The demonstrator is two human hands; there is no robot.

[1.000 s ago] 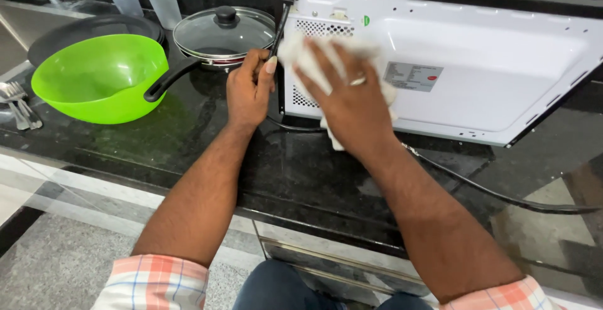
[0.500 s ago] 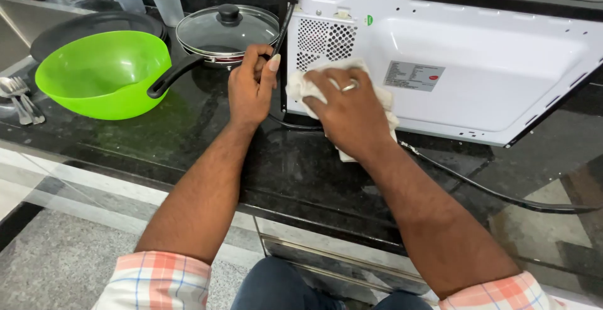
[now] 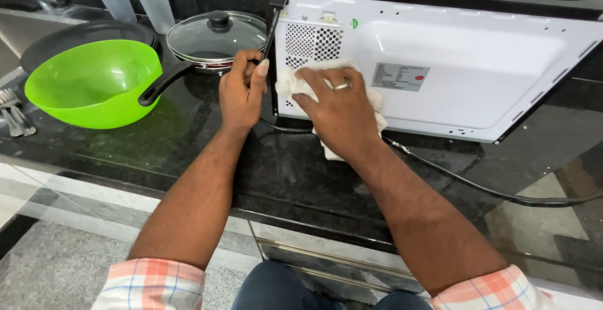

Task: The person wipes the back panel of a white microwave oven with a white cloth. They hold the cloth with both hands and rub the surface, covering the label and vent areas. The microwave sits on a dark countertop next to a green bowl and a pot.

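- Black stone counter spans the view and bears everything below.
- White back panel of the microwave fills the 1 o'clock area; its black cord trails toward 3 o'clock.
- Green bowl sits at 10 o'clock, with forks just beside it at 9 o'clock.
- Lidded pan stands at 11 o'clock, its handle pointing toward the bowl; two tumblers stand behind it.
- Right hand lies flat, fingers spread, pressing a white cloth against the microwave's vented corner near centre.
- Left hand curls loosely closed around the microwave's left edge, thumb up, just beside the cloth.
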